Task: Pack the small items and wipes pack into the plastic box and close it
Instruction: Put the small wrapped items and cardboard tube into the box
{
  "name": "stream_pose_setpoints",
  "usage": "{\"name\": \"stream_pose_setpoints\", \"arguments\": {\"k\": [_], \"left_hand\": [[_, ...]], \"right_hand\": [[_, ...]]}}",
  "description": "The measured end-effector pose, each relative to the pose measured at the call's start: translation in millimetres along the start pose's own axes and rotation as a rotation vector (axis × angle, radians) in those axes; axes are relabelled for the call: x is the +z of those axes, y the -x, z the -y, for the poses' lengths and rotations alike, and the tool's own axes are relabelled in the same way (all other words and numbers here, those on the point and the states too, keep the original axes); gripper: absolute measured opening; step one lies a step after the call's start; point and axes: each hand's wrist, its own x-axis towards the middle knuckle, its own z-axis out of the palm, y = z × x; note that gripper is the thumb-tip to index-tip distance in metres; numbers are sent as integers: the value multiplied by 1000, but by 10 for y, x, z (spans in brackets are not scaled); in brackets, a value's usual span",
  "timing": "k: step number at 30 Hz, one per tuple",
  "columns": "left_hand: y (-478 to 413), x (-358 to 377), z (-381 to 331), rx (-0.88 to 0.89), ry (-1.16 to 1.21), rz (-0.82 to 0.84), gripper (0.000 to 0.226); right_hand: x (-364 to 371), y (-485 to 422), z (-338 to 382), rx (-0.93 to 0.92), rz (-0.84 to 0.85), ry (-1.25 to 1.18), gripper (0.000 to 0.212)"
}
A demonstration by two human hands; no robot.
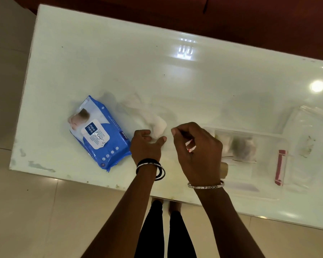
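A blue and white wipes pack (99, 133) lies on the white table (157, 71), left of my hands. A crumpled white wipe (157, 125) lies just right of the pack, and my left hand (145, 144) touches its near edge with fingers spread. My right hand (196, 148) hovers beside it with fingers curled around a small red and white item. A clear plastic box (250, 164) stands open to the right, partly behind my right hand, with blurred small items inside. Its clear lid (309, 136) with a red clasp (281, 167) lies beside it.
The table's near edge (101, 183) runs just under my wrists, with tiled floor and my legs below. A dark red surface borders the table's far side. A small tan object (224, 169) sits by the box's near left corner.
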Motion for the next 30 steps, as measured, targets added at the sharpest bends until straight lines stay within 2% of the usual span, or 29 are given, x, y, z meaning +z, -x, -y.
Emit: {"name": "stream_pose_setpoints", "arguments": {"k": [5, 8, 11, 14, 17, 21, 26, 28, 30], "left_hand": [[-92, -3, -20, 65, -6, -21, 37], [-65, -124, -89, 13, 96, 51, 34], [66, -355, -222, -190, 418, 280, 23], [241, -611, -327, -415, 712, 571, 19], [360, -751, -356, -505, 826, 755, 23], [460, -759, -348, -474, 852, 832, 18], [527, -699, -326, -332, 761, 904, 34], [565, -718, -333, -333, 696, 880, 39], [607, -737, -353, -289, 513, 724, 52]], "right_hand": [[23, -26, -74, 15, 87, 49, 8], [-12, -40, -126, 24, 113, 46, 6], [-64, -57, -112, 72, 129, 6, 5], [-130, -87, -51, 325, 216, -184, 15], [-193, -105, 23, 574, 308, -433, 21], [-240, -71, 121, 616, 345, -510, 20], [-235, -27, 126, 660, 385, -486, 16], [-246, -17, 109, 673, 366, -526, 16], [-279, -20, 77, 651, 323, -515, 19]]}}
